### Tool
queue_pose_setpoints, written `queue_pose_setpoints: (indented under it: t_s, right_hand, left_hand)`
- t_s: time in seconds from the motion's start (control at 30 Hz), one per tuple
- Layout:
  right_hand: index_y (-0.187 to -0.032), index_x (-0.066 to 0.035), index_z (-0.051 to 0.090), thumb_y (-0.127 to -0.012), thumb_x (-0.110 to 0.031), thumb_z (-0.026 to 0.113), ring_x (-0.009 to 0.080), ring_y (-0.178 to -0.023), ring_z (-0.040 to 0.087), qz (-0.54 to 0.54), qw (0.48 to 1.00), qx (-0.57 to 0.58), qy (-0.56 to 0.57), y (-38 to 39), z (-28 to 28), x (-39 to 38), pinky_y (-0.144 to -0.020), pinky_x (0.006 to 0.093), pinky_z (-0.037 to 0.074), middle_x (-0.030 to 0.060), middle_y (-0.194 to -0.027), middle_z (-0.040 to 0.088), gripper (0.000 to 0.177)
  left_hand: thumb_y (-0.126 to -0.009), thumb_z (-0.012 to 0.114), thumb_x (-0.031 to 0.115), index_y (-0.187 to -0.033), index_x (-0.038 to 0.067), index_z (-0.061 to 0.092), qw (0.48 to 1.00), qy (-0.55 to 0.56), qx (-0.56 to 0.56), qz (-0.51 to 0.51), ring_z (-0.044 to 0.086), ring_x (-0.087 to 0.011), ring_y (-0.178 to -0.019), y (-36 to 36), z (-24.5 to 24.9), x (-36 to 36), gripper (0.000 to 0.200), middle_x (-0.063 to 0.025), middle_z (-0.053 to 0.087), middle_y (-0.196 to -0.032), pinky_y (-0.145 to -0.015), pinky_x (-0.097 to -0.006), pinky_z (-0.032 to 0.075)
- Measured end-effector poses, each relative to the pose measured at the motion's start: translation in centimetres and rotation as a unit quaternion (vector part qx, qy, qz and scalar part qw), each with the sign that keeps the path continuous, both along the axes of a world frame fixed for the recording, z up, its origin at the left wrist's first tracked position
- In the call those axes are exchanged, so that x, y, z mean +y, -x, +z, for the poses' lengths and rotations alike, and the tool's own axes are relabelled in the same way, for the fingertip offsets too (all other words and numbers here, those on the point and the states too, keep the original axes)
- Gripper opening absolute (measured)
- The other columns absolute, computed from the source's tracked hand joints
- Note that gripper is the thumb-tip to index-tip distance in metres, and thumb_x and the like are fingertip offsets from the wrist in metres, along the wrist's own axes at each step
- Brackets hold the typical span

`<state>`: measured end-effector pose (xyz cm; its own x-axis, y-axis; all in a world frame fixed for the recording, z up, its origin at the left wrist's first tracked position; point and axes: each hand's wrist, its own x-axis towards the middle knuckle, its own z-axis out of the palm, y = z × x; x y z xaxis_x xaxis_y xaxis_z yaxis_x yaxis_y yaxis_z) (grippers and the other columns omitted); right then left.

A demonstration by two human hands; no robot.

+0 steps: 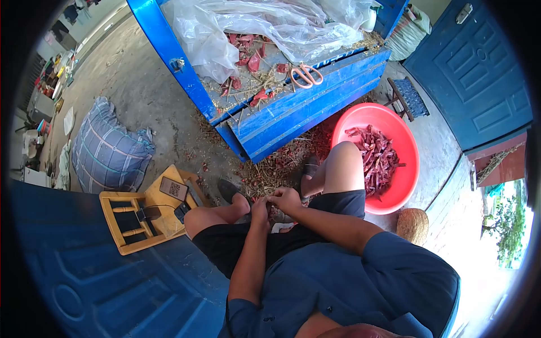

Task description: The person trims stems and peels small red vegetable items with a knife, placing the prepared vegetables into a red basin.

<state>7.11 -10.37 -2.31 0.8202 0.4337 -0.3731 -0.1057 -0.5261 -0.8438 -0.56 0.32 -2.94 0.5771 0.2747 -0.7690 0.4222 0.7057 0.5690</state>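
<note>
L hand (260, 211) + R hand (286, 200) were tog. in front of blk shorts (228, 242), fingers bent; couldn't tell if either grip was open or closed on smth, view too small. Dried red pods (375, 158) sat in red basin (407, 149) by R leg (344, 172). Scissors (307, 78) lay nr edge of blue cart (310, 108), w/ plastic sheet (265, 23) behind. Dry stalks (270, 176) littered floor.
</note>
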Motion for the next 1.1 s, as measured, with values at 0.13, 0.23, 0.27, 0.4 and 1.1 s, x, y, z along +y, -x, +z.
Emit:
queue_pose_setpoints:
  t_s: [0.13, 0.23, 0.27, 0.4, 1.1]
  right_hand:
    - [-0.081, -0.001, 0.072, -0.079, -0.021, 0.079, 0.0096, -0.059, 0.062, -0.015, 0.999, 0.044, 0.027, -0.3, -1.3, 0.5, -0.056, 0.0287, 0.050, 0.0072, -0.069, 0.069, 0.022]
    - [-0.081, -0.001, 0.073, -0.082, -0.020, 0.077, 0.0094, -0.060, 0.061, -0.023, 0.991, 0.096, -0.088, -0.5, -2.9, 1.1, -0.056, 0.0272, 0.050, 0.0044, -0.071, 0.069, 0.020]
    - [-0.081, -0.002, 0.073, -0.083, -0.020, 0.076, 0.0092, -0.060, 0.061, -0.016, 0.989, 0.106, -0.100, -0.6, -2.1, 0.9, -0.055, 0.0260, 0.049, 0.0037, -0.071, 0.069, 0.019]
    - [-0.085, -0.005, 0.074, -0.085, -0.023, 0.074, 0.0084, -0.067, 0.061, 0.043, 0.979, 0.187, -0.073, -2.0, -0.3, 0.4, -0.059, 0.0255, 0.047, 0.0020, -0.077, 0.069, 0.018]
    - [-0.086, -0.007, 0.072, -0.088, -0.025, 0.072, 0.0111, -0.061, 0.059, -0.143, 0.910, 0.385, -0.060, -1.9, -4.8, -2.7, -0.052, 0.0255, 0.045, 0.0009, -0.076, 0.067, 0.018]
  left_hand:
    - [-0.094, 0.052, 0.021, -0.092, 0.013, 0.063, 0.999, 0.014, -0.008, -0.028, 0.046, -0.0065, -0.049, 0.2, -1.5, 0.1, 0.014, 0.0044, 0.052, -0.064, -0.041, -0.0205, 0.033]
    - [-0.093, 0.047, 0.017, -0.095, 0.010, 0.062, 1.000, 0.024, -0.005, 0.007, 0.049, -0.0069, -0.052, 0.2, -1.9, 0.5, 0.017, 0.0015, 0.057, -0.072, -0.043, -0.0226, 0.036]
    - [-0.093, 0.046, 0.016, -0.096, 0.010, 0.062, 0.999, 0.024, -0.015, 0.025, 0.049, -0.0067, -0.053, 0.2, -1.7, 0.4, 0.018, 0.0016, 0.057, -0.073, -0.044, -0.0225, 0.037]
    - [-0.091, 0.048, 0.014, -0.097, 0.008, 0.062, 1.000, 0.025, -0.013, 0.004, 0.051, -0.0076, -0.055, 1.0, -0.7, -0.3, 0.016, 0.0001, 0.059, -0.076, -0.046, -0.0224, 0.038]
    - [-0.090, 0.050, 0.013, -0.106, 0.005, 0.063, 0.988, 0.069, 0.024, -0.137, 0.052, -0.0088, -0.060, -0.7, -2.2, -0.1, 0.022, 0.0000, 0.059, -0.078, -0.052, -0.0242, 0.040]
